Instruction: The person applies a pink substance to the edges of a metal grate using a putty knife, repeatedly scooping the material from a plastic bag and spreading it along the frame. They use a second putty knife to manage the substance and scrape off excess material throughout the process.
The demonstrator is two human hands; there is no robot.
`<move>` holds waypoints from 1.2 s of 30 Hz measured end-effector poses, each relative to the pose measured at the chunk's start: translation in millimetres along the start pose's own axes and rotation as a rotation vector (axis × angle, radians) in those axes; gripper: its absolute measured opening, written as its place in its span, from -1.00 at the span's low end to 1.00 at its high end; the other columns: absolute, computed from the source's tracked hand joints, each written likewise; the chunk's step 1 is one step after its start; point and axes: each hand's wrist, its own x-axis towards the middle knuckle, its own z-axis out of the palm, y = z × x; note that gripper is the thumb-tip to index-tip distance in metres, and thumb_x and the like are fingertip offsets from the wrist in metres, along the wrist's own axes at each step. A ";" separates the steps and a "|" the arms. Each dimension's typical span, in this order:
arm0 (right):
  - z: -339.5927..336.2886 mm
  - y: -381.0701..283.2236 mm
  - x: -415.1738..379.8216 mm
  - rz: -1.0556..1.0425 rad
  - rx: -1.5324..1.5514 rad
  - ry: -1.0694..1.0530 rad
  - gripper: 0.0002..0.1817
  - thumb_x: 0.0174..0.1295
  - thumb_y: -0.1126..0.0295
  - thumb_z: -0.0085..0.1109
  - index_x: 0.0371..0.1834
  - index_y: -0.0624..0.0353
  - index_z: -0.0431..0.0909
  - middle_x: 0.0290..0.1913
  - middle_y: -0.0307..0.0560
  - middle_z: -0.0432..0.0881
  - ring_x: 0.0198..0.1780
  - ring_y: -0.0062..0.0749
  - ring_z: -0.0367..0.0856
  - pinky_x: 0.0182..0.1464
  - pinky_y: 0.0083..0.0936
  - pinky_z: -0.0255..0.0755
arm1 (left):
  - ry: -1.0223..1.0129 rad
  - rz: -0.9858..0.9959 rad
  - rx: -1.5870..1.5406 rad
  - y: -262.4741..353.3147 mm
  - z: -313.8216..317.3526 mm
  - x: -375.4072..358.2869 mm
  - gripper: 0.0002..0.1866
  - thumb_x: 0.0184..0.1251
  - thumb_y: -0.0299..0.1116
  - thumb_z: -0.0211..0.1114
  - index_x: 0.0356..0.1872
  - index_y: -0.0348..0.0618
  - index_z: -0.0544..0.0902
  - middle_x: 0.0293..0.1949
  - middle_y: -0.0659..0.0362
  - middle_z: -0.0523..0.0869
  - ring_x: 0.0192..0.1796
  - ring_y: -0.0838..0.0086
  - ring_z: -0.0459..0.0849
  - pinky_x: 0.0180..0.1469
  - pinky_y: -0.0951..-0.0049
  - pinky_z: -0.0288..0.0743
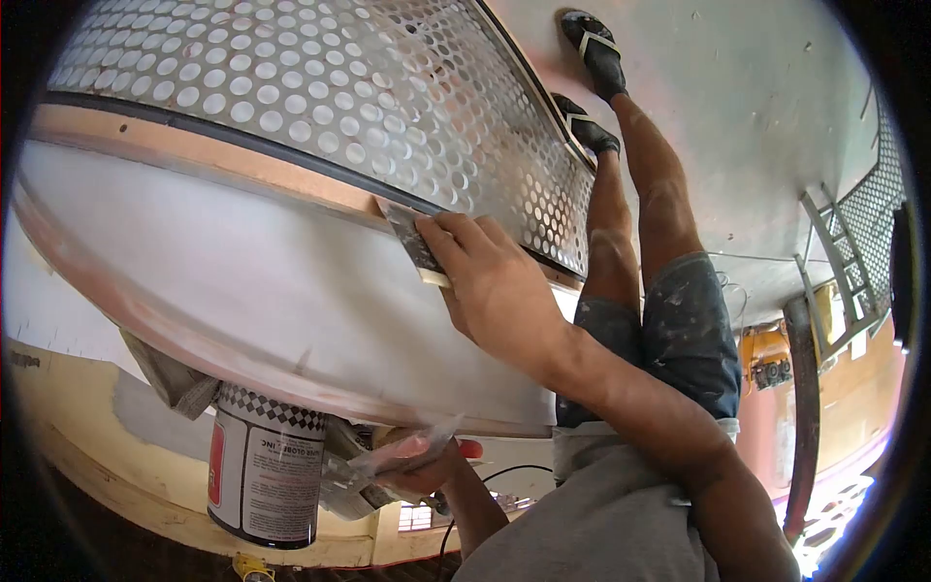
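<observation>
My right hand (499,291) is closed around a putty knife (411,237) with a dark, smeared metal blade. Its blade tip touches the pinkish-tan edge strip (233,167) that runs along a smooth, whitish curved panel (213,247). Below the panel in view, my left hand (422,473) is partly hidden and grips a clear plastic sheet (412,448) with something pinkish-red on or behind it. A small red piece (470,449) shows beside this hand. Nearby stands a printed can (267,470) with a checkered band; its lettering appears upside down.
A perforated metal sheet (291,73) borders the panel's edge strip. My feet in dark shoes (593,53) stand on the grey floor (742,116). At the right are a metal ladder-like frame (839,262), an orange machine (766,354) and a dark pole (805,417).
</observation>
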 end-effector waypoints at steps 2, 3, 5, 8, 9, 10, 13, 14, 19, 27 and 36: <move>4.9 -1.8 0.4 -0.005 -0.021 0.001 -0.45 0.15 0.53 0.08 0.26 0.50 0.40 0.09 0.20 0.54 0.07 0.02 0.53 0.15 -0.23 0.50 | 0.372 -0.566 -0.315 28.1 15.0 19.4 -0.20 0.41 0.10 0.21 0.25 -0.56 0.30 -0.26 0.01 0.60 -0.33 0.30 0.66 -0.27 0.31 0.65; 6.5 -3.0 0.1 -0.001 -0.039 -0.001 -0.44 0.15 0.54 0.08 0.27 0.51 0.38 0.09 0.21 0.52 0.07 0.03 0.52 0.16 -0.22 0.50 | 0.513 -0.744 -0.428 28.3 14.6 20.4 -0.10 0.38 0.13 0.24 0.29 -0.66 0.24 -0.33 0.00 0.61 -0.43 0.28 0.68 -0.37 0.33 0.67; 9.1 -4.9 0.2 0.004 -0.060 0.000 -0.43 0.15 0.54 0.07 0.28 0.53 0.37 0.09 0.22 0.51 0.07 0.04 0.51 0.16 -0.21 0.49 | 0.111 -0.097 0.159 -12.9 -11.9 -9.6 -0.38 0.48 0.09 0.15 0.15 -0.37 0.41 -0.14 0.04 0.61 -0.16 0.33 0.64 -0.08 0.25 0.64; 11.8 -7.9 -0.8 0.021 -0.045 -0.009 -0.42 0.14 0.55 0.07 0.29 0.54 0.34 0.12 0.23 0.47 0.10 0.04 0.47 0.18 -0.19 0.48 | -0.042 -0.129 0.032 -30.6 -23.3 -28.7 -0.42 0.52 0.11 0.10 0.14 -0.29 0.47 -0.01 0.03 0.61 -0.05 0.31 0.65 0.06 0.22 0.62; 11.2 -9.7 -0.5 0.027 -0.061 -0.020 -0.41 0.13 0.55 0.07 0.28 0.55 0.34 0.13 0.24 0.45 0.11 0.04 0.46 0.21 -0.19 0.46 | -0.051 -0.218 -0.067 -31.4 -23.1 -31.1 -0.41 0.52 0.12 0.10 0.15 -0.29 0.47 0.01 0.02 0.61 -0.05 0.30 0.65 0.07 0.22 0.62; 11.2 -11.2 -0.5 0.033 -0.077 -0.030 -0.41 0.13 0.54 0.08 0.28 0.56 0.34 0.15 0.25 0.43 0.13 0.04 0.44 0.23 -0.19 0.44 | -0.033 -0.130 0.109 -21.4 -16.6 -20.9 -0.37 0.52 0.16 0.05 0.18 -0.29 0.47 0.05 0.02 0.60 0.01 0.29 0.64 0.11 0.18 0.62; 14.2 -13.5 -0.6 0.049 -0.070 -0.026 -0.39 0.12 0.55 0.08 0.29 0.58 0.32 0.18 0.26 0.40 0.15 0.04 0.41 0.28 -0.20 0.41 | 0.055 -0.368 -0.010 16.1 -7.7 1.7 -0.32 0.52 0.20 0.01 0.24 -0.29 0.45 0.12 0.02 0.58 0.12 0.28 0.59 0.18 0.12 0.59; 15.7 -13.0 -1.0 0.052 -0.070 -0.023 -0.39 0.12 0.55 0.08 0.29 0.58 0.32 0.18 0.26 0.40 0.15 0.04 0.41 0.28 -0.20 0.41 | 0.075 -0.530 -0.161 16.4 -8.0 0.3 -0.31 0.52 0.20 0.02 0.26 -0.30 0.44 0.14 0.02 0.58 0.15 0.28 0.57 0.20 0.11 0.58; 16.9 -9.8 -2.0 0.052 -0.042 -0.036 -0.35 0.10 0.56 0.10 0.33 0.60 0.30 0.21 0.29 0.38 0.16 0.04 0.40 0.29 -0.20 0.40 | 0.103 -0.432 -0.175 1.9 -7.3 -3.2 -0.24 0.39 0.18 0.17 0.31 -0.32 0.37 0.10 0.04 0.55 0.15 0.29 0.56 0.20 0.10 0.56; 16.1 -9.8 -1.4 0.066 0.012 -0.016 -0.35 0.08 0.59 0.11 0.32 0.59 0.32 0.20 0.28 0.38 0.15 0.04 0.41 0.27 -0.20 0.42 | -0.015 0.213 0.358 -18.4 -18.0 1.3 -0.02 0.12 0.15 0.47 0.38 -0.35 0.26 -0.02 0.06 0.51 0.08 0.30 0.56 0.19 0.09 0.54; 14.7 -7.3 -4.3 0.064 0.042 -0.038 -0.35 0.08 0.59 0.10 0.32 0.57 0.32 0.23 0.22 0.37 0.13 0.02 0.43 0.24 -0.20 0.46 | 0.048 0.144 0.315 -23.1 -14.2 -7.2 0.00 -0.03 0.18 0.59 0.26 -0.35 0.33 -0.08 0.07 0.52 -0.05 0.30 0.58 0.13 0.15 0.55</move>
